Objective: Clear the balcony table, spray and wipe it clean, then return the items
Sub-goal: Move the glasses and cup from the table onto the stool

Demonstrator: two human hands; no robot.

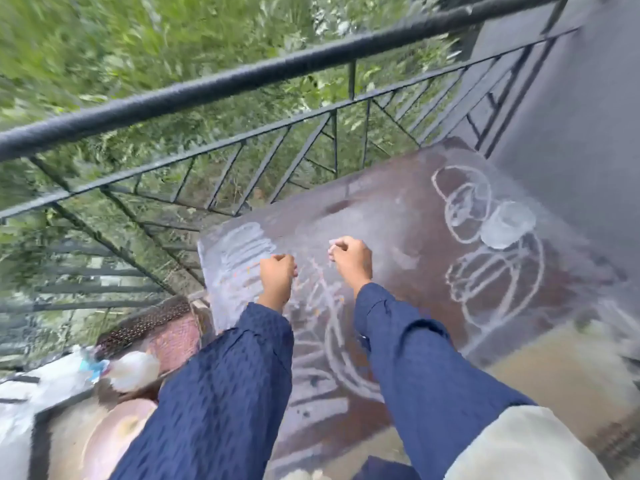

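The brown balcony table (pixel 398 216) is bare, and its dusty top carries white ring marks and smears. Both my arms, in dark blue sleeves, reach over its near left part. My left hand (pixel 277 277) hovers over the pale streaks near the left edge with its fingers curled into a fist, and I see nothing in it. My right hand (pixel 351 259) is beside it, also curled. A pale speck shows at its fingertips, too blurred to name. The whole view is smeared by motion.
A black metal railing (pixel 242 81) runs along the table's far side, with green foliage beyond it. At the lower left lie a woven pinkish seat or mat (pixel 162 327) and blurred white items (pixel 135 370). A grey wall (pixel 581 116) stands at the right.
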